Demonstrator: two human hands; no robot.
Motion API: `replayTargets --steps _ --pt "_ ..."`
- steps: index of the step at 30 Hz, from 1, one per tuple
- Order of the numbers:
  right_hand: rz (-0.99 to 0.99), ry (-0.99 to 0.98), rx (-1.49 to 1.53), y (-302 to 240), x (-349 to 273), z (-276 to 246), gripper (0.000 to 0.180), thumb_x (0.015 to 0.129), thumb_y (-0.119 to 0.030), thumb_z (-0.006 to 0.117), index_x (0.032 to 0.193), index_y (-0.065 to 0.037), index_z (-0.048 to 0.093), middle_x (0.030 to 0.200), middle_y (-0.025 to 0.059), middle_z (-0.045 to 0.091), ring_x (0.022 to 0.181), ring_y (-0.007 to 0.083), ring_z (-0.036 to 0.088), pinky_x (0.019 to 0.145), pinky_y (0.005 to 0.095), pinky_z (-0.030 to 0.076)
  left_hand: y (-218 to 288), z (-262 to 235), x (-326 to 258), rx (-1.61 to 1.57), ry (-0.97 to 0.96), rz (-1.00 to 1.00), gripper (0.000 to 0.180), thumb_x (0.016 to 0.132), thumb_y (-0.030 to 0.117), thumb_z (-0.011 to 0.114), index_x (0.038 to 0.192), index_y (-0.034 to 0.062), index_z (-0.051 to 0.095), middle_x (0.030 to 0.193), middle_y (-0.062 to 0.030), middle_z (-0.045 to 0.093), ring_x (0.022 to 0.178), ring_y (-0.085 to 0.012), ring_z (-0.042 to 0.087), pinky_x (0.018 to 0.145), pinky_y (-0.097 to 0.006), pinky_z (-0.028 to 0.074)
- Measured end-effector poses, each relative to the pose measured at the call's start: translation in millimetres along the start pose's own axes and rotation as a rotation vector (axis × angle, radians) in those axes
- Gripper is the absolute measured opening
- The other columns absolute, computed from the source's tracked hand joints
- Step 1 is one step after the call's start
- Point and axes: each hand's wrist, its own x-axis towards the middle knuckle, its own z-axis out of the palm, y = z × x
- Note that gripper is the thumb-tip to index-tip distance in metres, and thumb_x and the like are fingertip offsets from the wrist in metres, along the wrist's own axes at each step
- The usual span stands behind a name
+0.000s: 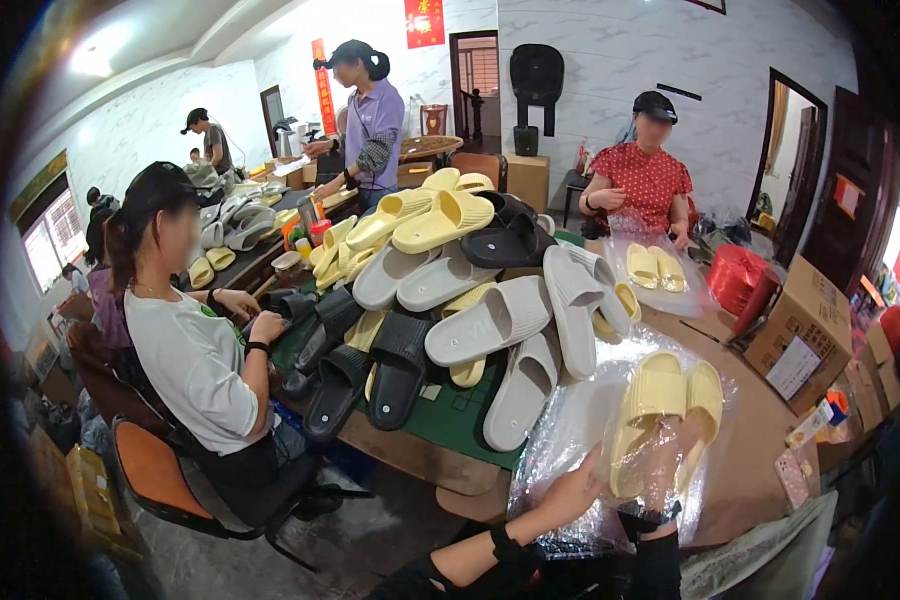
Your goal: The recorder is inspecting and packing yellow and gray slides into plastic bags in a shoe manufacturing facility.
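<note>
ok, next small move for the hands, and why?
Probably ease the right hand back toward the wearer while the left hand steadies the clear plastic: the yellow slippers appear to be inside it, and the right hand shows through the film at their heels.

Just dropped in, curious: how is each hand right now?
Left hand: beside yellow slippers; grip unclear.
Right hand: at the slippers, seen through clear plastic; grip unclear.

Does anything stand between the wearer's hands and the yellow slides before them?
No solid obstacle shows: the left hand and right hand are near the yellow slides' heels. Clear plastic film glints there; whether it separates them is unclear.
</note>
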Motion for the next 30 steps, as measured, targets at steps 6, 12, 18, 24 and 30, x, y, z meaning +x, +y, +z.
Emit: replayTargets --steps 6,12,18,24,30 --pt "-0.212 -0.262 -0.158 10.4 1.1 28.8 0.05 0.082 -0.026 0.059 0.124 0.0 0.048 0.132 0.0326 0.037 0.122 0.0452 0.037 0.098 0.0542 0.032 -49.5 22.9 16.4 -0.062 0.173 -0.034 0.061 0.085 0.023 0.064 0.136 0.0074 0.034 0.083 -0.0144 0.063 0.066 -0.0189 0.061 0.058 -0.032 0.048" --pt "-0.334 -0.411 -0.169 22.6 -47.5 -1.9 0.068 0.079 -0.042 0.061 0.136 -0.011 0.042 0.141 0.0297 0.027 0.13 0.044 0.027 0.105 0.0549 0.022 -56.9 25.7 10.5 -0.511 0.027 -0.182 0.044 0.087 0.015 0.063 0.125 0.0063 0.043 0.091 -0.0075 0.061 0.062 -0.0085 0.056 0.049 -0.023 0.046" --pt "-0.492 -0.327 -0.008 30.7 -68.2 8.0 0.083 0.066 -0.05 0.073 0.131 -0.005 0.047 0.142 0.0292 0.023 0.133 0.0423 0.022 0.108 0.0535 0.017 -85.6 39.8 8.2 -0.536 0.187 0.064 0.036 0.088 0.008 0.06 0.12 0.0039 0.047 0.105 -0.0055 0.057 0.087 -0.0089 0.054 0.073 -0.024 0.047" --pt "-0.581 -0.33 -0.047 25.1 -61.6 8.2 0.074 0.063 -0.046 0.075 0.122 -0.007 0.055 0.137 0.0322 0.03 0.127 0.0477 0.028 0.105 0.0541 0.022 -84.4 36.6 6.8 -0.553 0.19 -0.021 0.033 0.087 0.005 0.058 0.118 0.0038 0.048 0.104 -0.0034 0.057 0.088 -0.0082 0.052 0.074 -0.024 0.046" --pt "-0.579 -0.109 -0.12 31.9 -59.4 40.6 0.061 0.071 -0.046 0.07 0.118 -0.009 0.058 0.137 0.0281 0.032 0.119 0.0454 0.035 0.094 0.0565 0.03 -90.1 40.6 4.6 -0.227 0.146 -0.114 0.037 0.087 0.002 0.055 0.122 0.0021 0.042 0.112 -0.0102 0.055 0.097 -0.0151 0.053 0.08 -0.027 0.046"
